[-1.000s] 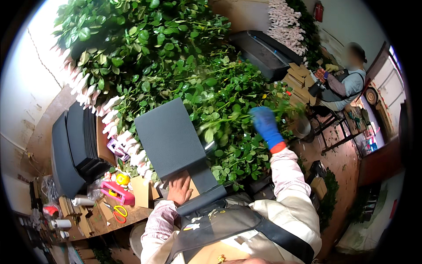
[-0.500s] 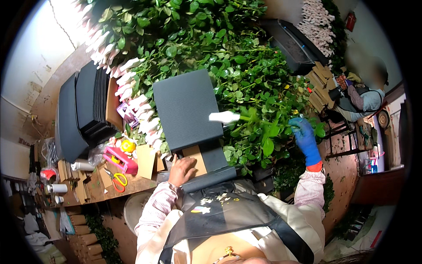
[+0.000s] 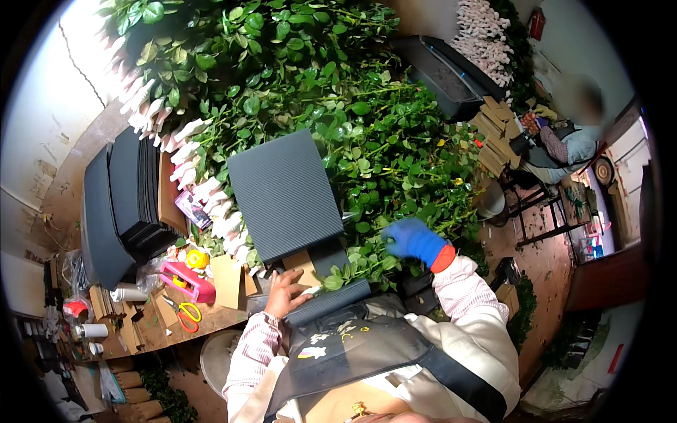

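Observation:
My left hand (image 3: pixel 285 293) is bare, its fingers stretched out and apart by a tan cardboard piece (image 3: pixel 302 264). At its fingertips lies the white-sleeved bud of a rose (image 3: pixel 310 290), whose leafy stem runs up to the right. My right hand (image 3: pixel 415 242) wears a blue glove with a red cuff. Its fingers are curled at the stem end of that rose, though the leaves partly hide the grip. A dark corrugated board (image 3: pixel 285 194) rests above my left hand, on the foliage. Nearest me is a rolled dark corrugated sheet (image 3: pixel 328 302).
Leafy rose stems (image 3: pixel 282 77) with pale sleeved heads heap across the table. At left stand stacked black boards (image 3: pixel 134 201), a pink tape dispenser (image 3: pixel 187 282) and yellow-orange scissors (image 3: pixel 186 314). A black crate (image 3: pixel 444 70) is at the back. Another person (image 3: pixel 575 141) works at far right.
My right hand has moved left and toward me, bringing the rose down from over the foliage until its bud lies by my left hand. My left fingers have spread, and the whole view has shifted slightly.

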Demonstrator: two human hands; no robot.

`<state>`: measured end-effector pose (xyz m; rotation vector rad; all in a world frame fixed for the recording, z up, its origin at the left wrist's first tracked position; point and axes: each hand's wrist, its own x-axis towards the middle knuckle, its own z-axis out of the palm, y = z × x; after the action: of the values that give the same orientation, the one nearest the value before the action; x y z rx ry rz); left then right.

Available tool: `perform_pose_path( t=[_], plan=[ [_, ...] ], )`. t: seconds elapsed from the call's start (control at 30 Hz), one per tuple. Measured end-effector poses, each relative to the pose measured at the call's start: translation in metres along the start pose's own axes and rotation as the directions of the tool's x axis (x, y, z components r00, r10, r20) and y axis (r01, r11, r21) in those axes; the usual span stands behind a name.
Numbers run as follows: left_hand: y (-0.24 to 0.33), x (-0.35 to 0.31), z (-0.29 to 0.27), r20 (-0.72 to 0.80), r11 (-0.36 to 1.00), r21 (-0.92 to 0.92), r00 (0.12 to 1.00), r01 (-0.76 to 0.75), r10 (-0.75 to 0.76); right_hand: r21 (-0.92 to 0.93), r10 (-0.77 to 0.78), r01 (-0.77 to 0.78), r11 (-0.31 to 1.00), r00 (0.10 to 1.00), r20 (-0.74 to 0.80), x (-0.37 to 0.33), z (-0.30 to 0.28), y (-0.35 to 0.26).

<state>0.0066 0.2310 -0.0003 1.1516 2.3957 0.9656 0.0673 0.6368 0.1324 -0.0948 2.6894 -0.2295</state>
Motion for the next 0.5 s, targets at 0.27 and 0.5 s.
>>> perform_pose_path(
  t=[0.27, 0.5],
  plan=[
    [0.013, 0.018, -0.014, 0.108, 0.998, -0.053, 0.993, -0.037, 0.042, -0.242, -0.001, -0.397, 0.885, 0.519, -0.855, 0.125, -0.049, 0.052],
    [0.011, 0.008, -0.012, 0.077, 0.999, -0.027, 0.997, -0.023, 0.025, -0.02, -0.005, -0.032, 0.999, 0.403, -0.915, 0.083, -0.127, 0.079]
  ],
)
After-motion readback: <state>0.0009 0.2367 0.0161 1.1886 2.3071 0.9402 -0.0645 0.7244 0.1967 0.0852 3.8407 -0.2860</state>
